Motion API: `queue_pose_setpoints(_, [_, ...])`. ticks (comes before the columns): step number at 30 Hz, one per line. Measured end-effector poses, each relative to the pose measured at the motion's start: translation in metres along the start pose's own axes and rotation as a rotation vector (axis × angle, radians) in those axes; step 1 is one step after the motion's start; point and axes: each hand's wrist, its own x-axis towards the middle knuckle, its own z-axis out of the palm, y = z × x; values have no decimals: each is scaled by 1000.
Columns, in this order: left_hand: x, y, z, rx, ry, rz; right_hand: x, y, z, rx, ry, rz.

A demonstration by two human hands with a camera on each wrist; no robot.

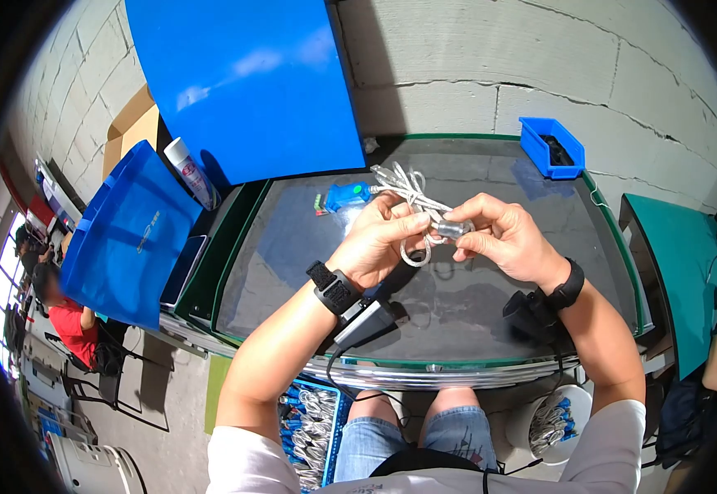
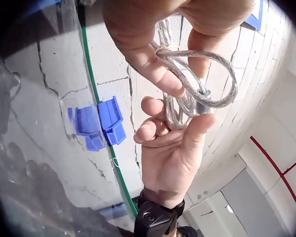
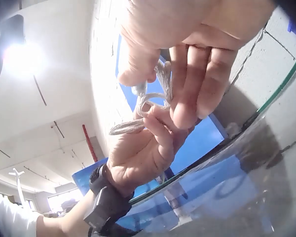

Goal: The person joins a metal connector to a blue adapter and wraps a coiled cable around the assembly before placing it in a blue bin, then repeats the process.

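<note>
The left hand (image 1: 375, 239) pinched the looped cable (image 1: 419, 198), the right hand (image 1: 508, 239) its grey barrel (image 1: 452, 229); the blue plug (image 1: 347, 196) pointed toward the tabletop (image 1: 490, 317)'s left edge.

left hand (image 1: 377, 240): pinching, raised | right hand (image 1: 508, 240): pinching, near the left | arms (image 1: 280, 352): forward, angled inward

I face a pale block wall (image 1: 457, 49) at twelve o'clock; bright windows (image 1: 2, 300) glow at nine, a teal-topped table (image 1: 671, 263) stands at three.
</note>
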Motion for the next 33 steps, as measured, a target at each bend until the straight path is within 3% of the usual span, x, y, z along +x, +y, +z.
queue_pose_setpoints(8, [-1,-4,-7,-23,3,-15,-2,-10,-1,-175,-53,-86])
queue_pose_setpoints(10, [3,-4,-12,-5,-67,-69,-2,-11,-2,-191,-72,-95])
queue_pose_setpoints(17, [3,-6,-8,58,-74,-47,-3,-6,-3,-54,-80,-64])
queue_pose_setpoints(20, [0,-3,-1,177,-45,53,-4,-7,-3,-21,-75,16])
queue_pose_setpoints(22, [1,-1,-2,121,-91,53,-2,-14,-3,-312,-151,-103])
queue_pose_setpoints(23, [2,-2,-2,122,-50,58,-1,-8,-1,-317,-144,-196])
queue_pose_setpoints(27, [4,-2,-7,156,-34,98,-2,-1,-4,-244,-272,-86])
queue_pose_setpoints(30, [1,4,-1,112,15,27,1,-6,-9,-122,-121,-155])
queue_pose_setpoints(33, [-15,10,23,216,29,-47,1,-7,-20,-90,-30,55])
